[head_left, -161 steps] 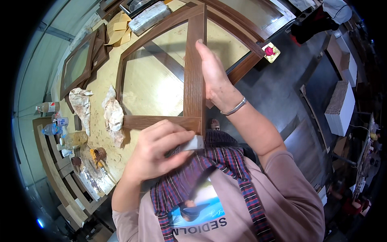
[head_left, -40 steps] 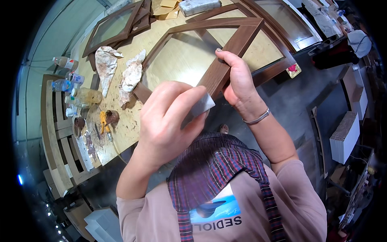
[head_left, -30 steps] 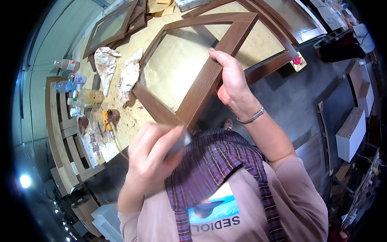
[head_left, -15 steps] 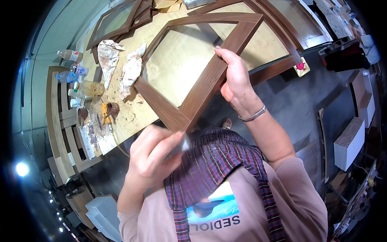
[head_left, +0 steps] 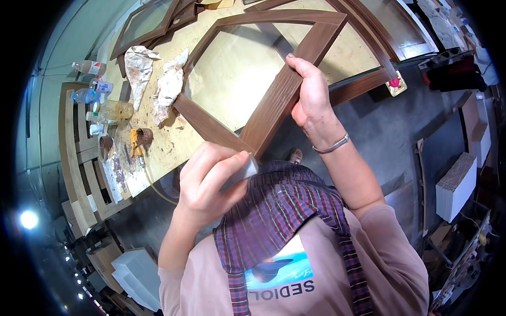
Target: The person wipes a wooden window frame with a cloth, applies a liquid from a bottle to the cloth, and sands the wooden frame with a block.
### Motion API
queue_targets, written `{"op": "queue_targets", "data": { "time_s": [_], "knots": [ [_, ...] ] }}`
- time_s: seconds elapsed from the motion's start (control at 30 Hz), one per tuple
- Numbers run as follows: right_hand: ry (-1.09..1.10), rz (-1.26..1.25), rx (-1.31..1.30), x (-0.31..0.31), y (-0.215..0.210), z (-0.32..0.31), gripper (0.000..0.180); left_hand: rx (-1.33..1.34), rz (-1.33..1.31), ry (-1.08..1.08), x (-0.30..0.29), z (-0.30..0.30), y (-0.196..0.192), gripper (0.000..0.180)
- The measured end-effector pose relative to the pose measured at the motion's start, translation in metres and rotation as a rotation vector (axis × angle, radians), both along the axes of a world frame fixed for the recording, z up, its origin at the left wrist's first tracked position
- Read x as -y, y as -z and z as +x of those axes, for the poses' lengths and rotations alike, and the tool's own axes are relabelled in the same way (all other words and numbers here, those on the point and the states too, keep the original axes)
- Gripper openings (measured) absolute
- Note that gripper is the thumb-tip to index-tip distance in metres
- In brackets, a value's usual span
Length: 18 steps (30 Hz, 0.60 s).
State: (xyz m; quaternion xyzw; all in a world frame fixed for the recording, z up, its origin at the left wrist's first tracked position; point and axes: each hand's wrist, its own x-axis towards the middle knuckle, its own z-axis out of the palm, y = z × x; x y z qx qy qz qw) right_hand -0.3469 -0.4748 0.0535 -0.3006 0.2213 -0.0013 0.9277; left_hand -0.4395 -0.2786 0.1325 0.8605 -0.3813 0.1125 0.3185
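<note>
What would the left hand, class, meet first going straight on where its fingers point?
Probably the near corner of the wooden frame; the grey block in the left hand may be touching it, depth is unclear.

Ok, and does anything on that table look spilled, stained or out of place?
Yes, a little: two crumpled white rags lie loose on the left part of the table, blotched brown, with brown marks beside them, so it looks messy. The wooden frame in the right hand shows no obvious damage.
</note>
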Motion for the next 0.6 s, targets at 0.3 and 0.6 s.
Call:
{"op": "queue_targets", "data": {
  "time_s": [0.3,0.6],
  "knots": [
    [-0.012,0.013,-0.039,0.005,0.002,0.002,0.014,-0.023,0.008,-0.004,0.003,-0.003,0.004,0.041],
    [-0.031,-0.015,-0.036,0.008,0.000,0.002,0.018,0.000,-0.101,-0.045,0.008,0.000,0.006,0.042]
  ]
}}
